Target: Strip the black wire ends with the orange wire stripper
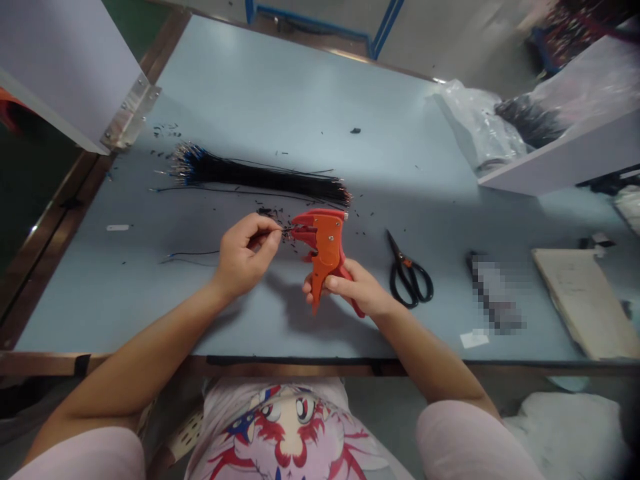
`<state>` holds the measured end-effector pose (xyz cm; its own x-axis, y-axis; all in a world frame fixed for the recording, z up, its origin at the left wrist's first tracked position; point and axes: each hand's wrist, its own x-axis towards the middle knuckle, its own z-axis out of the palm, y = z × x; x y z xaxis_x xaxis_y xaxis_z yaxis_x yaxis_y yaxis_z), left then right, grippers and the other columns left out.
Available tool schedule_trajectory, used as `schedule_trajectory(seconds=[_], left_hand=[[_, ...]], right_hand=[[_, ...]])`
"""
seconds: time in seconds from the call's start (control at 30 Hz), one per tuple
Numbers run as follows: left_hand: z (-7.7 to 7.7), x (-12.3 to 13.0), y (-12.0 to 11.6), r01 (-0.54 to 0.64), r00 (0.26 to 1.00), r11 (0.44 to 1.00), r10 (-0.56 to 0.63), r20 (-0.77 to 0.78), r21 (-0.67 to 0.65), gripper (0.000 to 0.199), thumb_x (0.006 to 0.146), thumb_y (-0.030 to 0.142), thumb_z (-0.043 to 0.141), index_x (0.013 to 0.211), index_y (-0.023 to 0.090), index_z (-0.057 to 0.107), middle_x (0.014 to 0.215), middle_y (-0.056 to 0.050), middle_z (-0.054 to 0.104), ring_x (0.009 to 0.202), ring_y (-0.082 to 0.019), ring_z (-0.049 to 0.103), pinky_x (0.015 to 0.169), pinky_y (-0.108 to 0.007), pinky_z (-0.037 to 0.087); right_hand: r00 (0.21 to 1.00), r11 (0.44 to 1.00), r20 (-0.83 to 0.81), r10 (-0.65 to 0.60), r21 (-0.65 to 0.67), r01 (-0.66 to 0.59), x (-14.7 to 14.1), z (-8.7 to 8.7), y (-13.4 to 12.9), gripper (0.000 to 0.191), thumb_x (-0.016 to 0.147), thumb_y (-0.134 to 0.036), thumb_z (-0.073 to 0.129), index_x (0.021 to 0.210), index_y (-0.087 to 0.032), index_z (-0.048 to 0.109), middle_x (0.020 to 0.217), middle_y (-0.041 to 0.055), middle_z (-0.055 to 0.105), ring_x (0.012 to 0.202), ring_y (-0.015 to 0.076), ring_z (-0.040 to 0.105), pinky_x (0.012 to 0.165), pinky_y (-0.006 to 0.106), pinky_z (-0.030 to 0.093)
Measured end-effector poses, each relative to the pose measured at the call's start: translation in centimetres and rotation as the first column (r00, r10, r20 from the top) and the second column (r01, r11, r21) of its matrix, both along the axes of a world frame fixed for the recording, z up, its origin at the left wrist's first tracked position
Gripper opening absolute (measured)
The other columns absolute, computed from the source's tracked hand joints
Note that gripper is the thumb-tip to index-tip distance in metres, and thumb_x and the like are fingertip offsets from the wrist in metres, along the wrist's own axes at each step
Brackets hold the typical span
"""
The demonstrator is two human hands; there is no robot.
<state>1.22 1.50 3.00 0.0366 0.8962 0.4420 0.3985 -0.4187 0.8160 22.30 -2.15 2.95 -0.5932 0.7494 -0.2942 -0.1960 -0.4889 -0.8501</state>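
Observation:
My left hand (250, 253) pinches a thin black wire (195, 253) between thumb and fingers. The wire's tail trails out to the left over the table, and its other end points at the jaws of an orange and red wire stripper (327, 243). Whether that end sits inside the jaws is too small to tell. Wrapped round the stripper's handles is my right hand (353, 287), holding the tool upright with its jaws facing left. Behind both hands lies a thick bundle of black wires (260, 175), with blue and metal terminals at its left end and copper-coloured tips at its right.
Black-handled scissors (410, 277) lie right of my right hand. Beyond them are a blurred-out object (495, 293), a white slip (474, 339) and a flat beige board (590, 303). Black scraps (273, 213) litter the table (300, 93). Plastic bags (480, 127) rest at the back right.

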Motion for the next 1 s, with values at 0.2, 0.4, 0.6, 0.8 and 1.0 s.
schedule_trajectory(seconds=[0.2,0.4,0.6,0.8,1.0], left_hand=[[0.1,0.0,-0.1,0.051,0.999,0.998,-0.051,0.018,0.025,0.006,0.08,0.014,0.056,0.078,0.017,0.06,0.07,0.002,0.058,0.062,-0.007,0.052,0.055,-0.018,0.041],[0.2,0.0,-0.3,0.067,0.998,0.998,-0.067,-0.005,0.018,0.005,0.08,0.014,0.056,0.078,0.018,0.06,0.068,0.002,0.056,0.06,-0.007,0.05,0.055,-0.019,0.041],[0.3,0.0,-0.4,0.031,0.999,0.999,-0.031,-0.016,0.013,0.005,0.08,0.016,0.056,0.077,0.018,0.06,0.069,0.002,0.057,0.061,-0.008,0.051,0.056,-0.02,0.042],[0.1,0.0,-0.4,-0.001,1.0,1.0,0.001,-0.017,-0.015,0.005,0.081,0.019,0.056,0.079,0.019,0.06,0.071,0.002,0.058,0.063,-0.008,0.052,0.057,-0.02,0.042],[0.2,0.0,-0.6,0.026,0.999,1.0,-0.026,-0.036,0.01,0.005,0.08,0.017,0.057,0.078,0.019,0.06,0.067,0.003,0.055,0.059,-0.007,0.049,0.055,-0.02,0.039]], right_hand=[[0.992,0.991,0.026,0.122,0.055,-0.123,0.4,-0.5,0.4,0.045,0.083,-0.041,0.063,0.115,-0.012,0.056,0.104,0.0128,0.06,0.091,0.0225,0.063,0.083,0.041,0.052],[0.999,0.998,-0.03,0.033,-0.061,-0.035,0.1,-0.5,0.4,0.05,0.084,-0.045,0.061,0.121,-0.014,0.051,0.095,0.0101,0.061,0.086,0.0208,0.064,0.076,0.039,0.054],[1.0,1.0,0.014,-0.017,-0.007,0.017,0.1,0.0,0.3,0.041,0.087,-0.045,0.056,0.11,-0.012,0.056,0.077,0.0068,0.062,0.064,0.0179,0.064,0.057,0.032,0.054],[0.999,1.0,0.04,0.011,-0.03,-0.009,0.2,0.1,0.2,0.045,0.083,-0.044,0.062,0.112,-0.01,0.057,0.086,0.0102,0.065,0.072,0.0209,0.067,0.064,0.036,0.056],[0.993,1.0,0.118,-0.004,0.01,0.002,-0.2,0.7,0.1,0.044,0.083,-0.046,0.061,0.105,-0.009,0.058,0.08,0.0087,0.065,0.066,0.019,0.067,0.06,0.032,0.056]])
